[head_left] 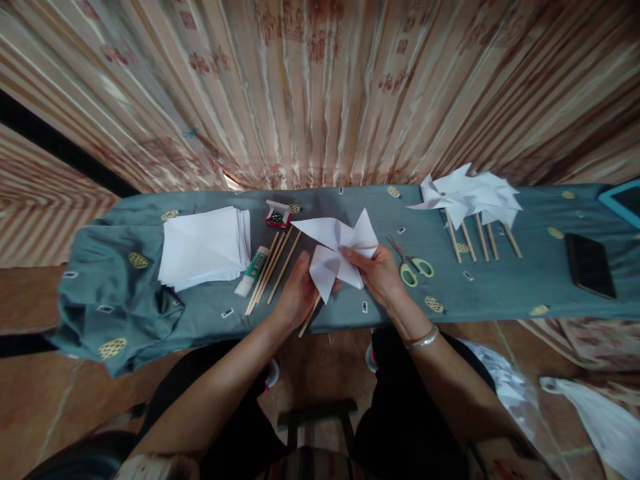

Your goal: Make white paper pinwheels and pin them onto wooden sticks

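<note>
A white paper pinwheel (330, 257) is held between my two hands above the cloth-covered table. My right hand (377, 270) grips it from the right, its thumb pressed near the middle of the folded blades. From below left, my left hand (300, 293) is closed around its underside, the fingers partly hidden by the paper. A wooden stick (310, 317) slants down from beneath the pinwheel; where its upper end meets the paper is hidden. Left of my left hand lie several loose wooden sticks (270, 270). Green-handled scissors (413, 267) rest just right of my right hand.
A stack of white paper (203, 247) lies left, beside a green-and-white tube (253, 270) and an open red box of small dark pieces (278, 217). Several finished pinwheels (470, 193) and a dark phone (590, 265) are on the right. Curtains (320, 100) hang behind the table.
</note>
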Action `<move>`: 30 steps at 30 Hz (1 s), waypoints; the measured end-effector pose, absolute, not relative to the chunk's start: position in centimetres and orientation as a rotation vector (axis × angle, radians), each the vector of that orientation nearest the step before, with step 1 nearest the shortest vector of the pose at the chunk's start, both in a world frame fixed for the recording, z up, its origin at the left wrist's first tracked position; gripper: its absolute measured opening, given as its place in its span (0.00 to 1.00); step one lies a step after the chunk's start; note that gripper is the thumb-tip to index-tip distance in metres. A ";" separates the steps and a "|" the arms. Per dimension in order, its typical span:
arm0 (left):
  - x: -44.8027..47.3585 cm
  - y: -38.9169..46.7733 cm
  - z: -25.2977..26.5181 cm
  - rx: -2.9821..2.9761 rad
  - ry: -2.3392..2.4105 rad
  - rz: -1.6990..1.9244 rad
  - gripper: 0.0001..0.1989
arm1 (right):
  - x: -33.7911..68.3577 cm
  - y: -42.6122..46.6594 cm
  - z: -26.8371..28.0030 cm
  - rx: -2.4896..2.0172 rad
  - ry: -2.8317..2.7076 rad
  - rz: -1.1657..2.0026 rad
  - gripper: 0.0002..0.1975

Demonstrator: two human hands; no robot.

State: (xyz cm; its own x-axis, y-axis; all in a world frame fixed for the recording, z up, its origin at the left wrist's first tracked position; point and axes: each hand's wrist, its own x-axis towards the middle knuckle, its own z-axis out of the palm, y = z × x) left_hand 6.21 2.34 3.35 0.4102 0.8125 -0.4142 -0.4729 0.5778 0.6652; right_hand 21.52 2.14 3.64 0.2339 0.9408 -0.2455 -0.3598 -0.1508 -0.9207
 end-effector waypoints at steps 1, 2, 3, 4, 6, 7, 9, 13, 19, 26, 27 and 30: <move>6.1 2.4 3.2 0.452 0.776 0.821 0.29 | 21.8 2.2 3.7 -1.201 -0.649 1.276 0.17; 6.0 2.5 3.0 0.417 0.772 0.802 0.28 | 22.0 2.3 3.8 -1.193 -0.650 1.272 0.16; 6.0 2.6 2.8 0.394 0.777 0.793 0.24 | 22.2 2.3 3.9 -1.188 -0.652 1.274 0.16; 5.9 2.6 2.7 0.386 0.786 0.788 0.20 | 22.3 2.3 3.9 -1.185 -0.656 1.279 0.16; 6.0 2.5 2.6 0.412 0.806 0.772 0.12 | 22.4 2.2 3.9 -1.179 -0.665 1.301 0.16; 6.1 2.5 2.6 0.438 0.814 0.756 0.10 | 22.4 2.1 4.0 -1.177 -0.669 1.317 0.16; 6.3 2.3 2.7 0.480 0.825 0.737 0.10 | 22.1 1.9 4.0 -1.174 -0.675 1.357 0.17; 6.5 2.1 3.1 0.507 0.848 0.791 0.17 | 21.4 1.7 4.1 -1.185 -0.661 1.397 0.18; 6.3 1.8 2.9 0.565 0.881 0.888 0.18 | 20.8 1.5 4.0 -1.207 -0.663 1.370 0.18; 5.8 1.3 3.5 0.627 0.889 0.918 0.19 | 20.6 1.2 4.2 -1.239 -0.779 1.305 0.18; 5.7 1.2 3.7 0.635 0.893 0.922 0.19 | 20.5 1.1 4.4 -1.234 -0.799 1.303 0.18; 5.4 0.4 4.4 0.645 0.914 0.943 0.20 | 20.3 0.7 5.0 -1.223 -0.864 1.285 0.19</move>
